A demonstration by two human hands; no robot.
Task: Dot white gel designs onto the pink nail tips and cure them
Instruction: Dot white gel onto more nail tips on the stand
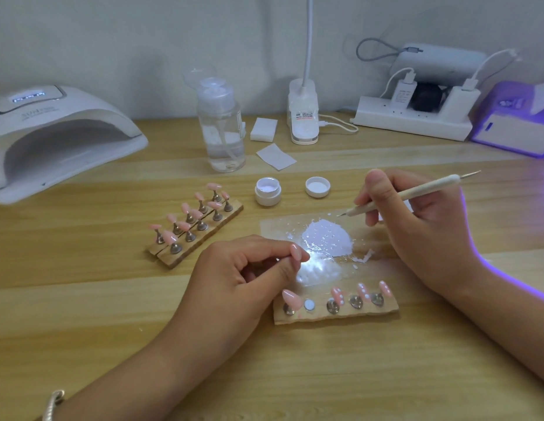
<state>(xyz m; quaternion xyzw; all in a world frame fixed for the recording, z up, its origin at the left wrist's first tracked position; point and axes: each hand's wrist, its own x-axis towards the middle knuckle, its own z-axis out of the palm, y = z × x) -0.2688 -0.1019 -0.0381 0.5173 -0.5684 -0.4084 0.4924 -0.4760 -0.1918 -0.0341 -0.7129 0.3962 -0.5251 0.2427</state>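
My left hand (243, 268) pinches a plain pink nail tip (295, 251) just left of a clear palette sheet (273, 227) smeared with white gel (325, 238). My right hand (416, 226) grips a white dotting pen (407, 193), its fine point hovering over the sheet's far edge. In front of my hands lies a wooden holder strip (334, 314); it carries one plain pink tip (291, 297), an empty magnet spot (309, 305) and three tips with white dots (337, 296). A second wooden holder (204, 235) with several plain pink tips sits to the left.
An open white gel jar (267, 191) and its lid (317, 186) stand behind the sheet. A large white curing lamp (52, 138) is at far left, a pump bottle (222, 126), wipes (275, 156), lamp base (304, 117), power strip (413, 117) and a purple-lit device (516, 129) along the back.
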